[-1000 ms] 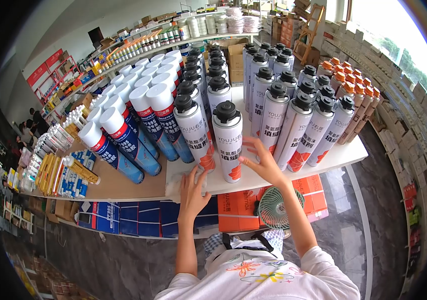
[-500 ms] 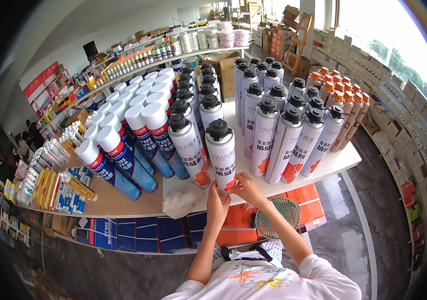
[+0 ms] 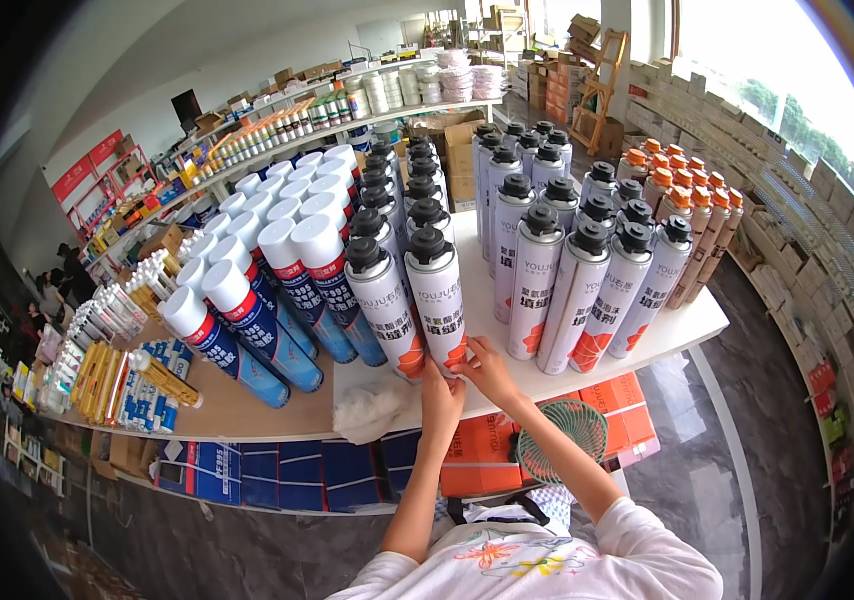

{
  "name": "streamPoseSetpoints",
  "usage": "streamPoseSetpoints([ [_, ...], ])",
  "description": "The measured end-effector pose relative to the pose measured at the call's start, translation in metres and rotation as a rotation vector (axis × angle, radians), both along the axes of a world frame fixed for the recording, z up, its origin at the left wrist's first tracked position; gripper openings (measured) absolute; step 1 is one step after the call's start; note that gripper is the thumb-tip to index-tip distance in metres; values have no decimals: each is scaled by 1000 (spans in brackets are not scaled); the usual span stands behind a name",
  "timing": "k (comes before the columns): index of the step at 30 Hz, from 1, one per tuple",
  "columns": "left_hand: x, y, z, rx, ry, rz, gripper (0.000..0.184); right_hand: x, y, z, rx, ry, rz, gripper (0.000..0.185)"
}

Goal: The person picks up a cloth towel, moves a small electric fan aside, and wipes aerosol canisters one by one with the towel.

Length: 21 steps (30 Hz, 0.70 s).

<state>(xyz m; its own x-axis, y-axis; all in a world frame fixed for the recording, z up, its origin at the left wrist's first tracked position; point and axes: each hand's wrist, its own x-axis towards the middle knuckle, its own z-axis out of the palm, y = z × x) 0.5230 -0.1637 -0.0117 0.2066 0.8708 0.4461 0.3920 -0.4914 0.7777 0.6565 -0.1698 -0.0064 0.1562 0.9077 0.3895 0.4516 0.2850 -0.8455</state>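
A white can with a black cap (image 3: 434, 300) stands upright at the table's front edge. Around its lower front, my left hand (image 3: 442, 398) and my right hand (image 3: 488, 371) meet, their fingers pressed to its base. Close on its left stands a matching can (image 3: 384, 312), in front of a row of the same kind. Further left are blue cans with white caps (image 3: 240, 315). To the right, beyond a gap, is another group of white cans (image 3: 535, 285). Crumpled white plastic (image 3: 367, 408) lies left of my left hand.
Brown cans with orange caps (image 3: 712, 235) stand at the table's right end. Yellow tubes (image 3: 97, 377) lie at the left. A green basket (image 3: 563, 442) sits below the table edge, by orange boxes (image 3: 477, 460) and blue boxes (image 3: 297, 473). Shelves and a wooden ladder (image 3: 602, 92) are behind.
Both hands have come together at the base of the front can, which has shifted left against the neighbouring can. The camera view has also moved a little.
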Motion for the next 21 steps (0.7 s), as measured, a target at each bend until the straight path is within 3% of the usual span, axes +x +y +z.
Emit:
streamPoseSetpoints([
  [10,5,-9,9,-183,-58,-52,78,-1,2,-5,-38,76,-52,61],
  [13,2,-21,7,-124,-11,-93,83,-3,0,-5,-101,97,-61,57],
  [14,1,-30,7,28,110,-29,84,-4,-2,-4,-102,99,-64,57],
  [16,-2,-45,30,183,233,33,85,-5,-5,-5,-44,1,-87,54],
  [18,-5,-62,69,2,205,-112,82,-4,-13,-10,-60,11,-113,50],
  [19,-4,-69,84,48,183,-117,70,-1,-17,-12,-76,16,-137,47],
  [21,1,-67,95,13,152,-199,65,9,-32,-13,-63,59,-139,44],
])
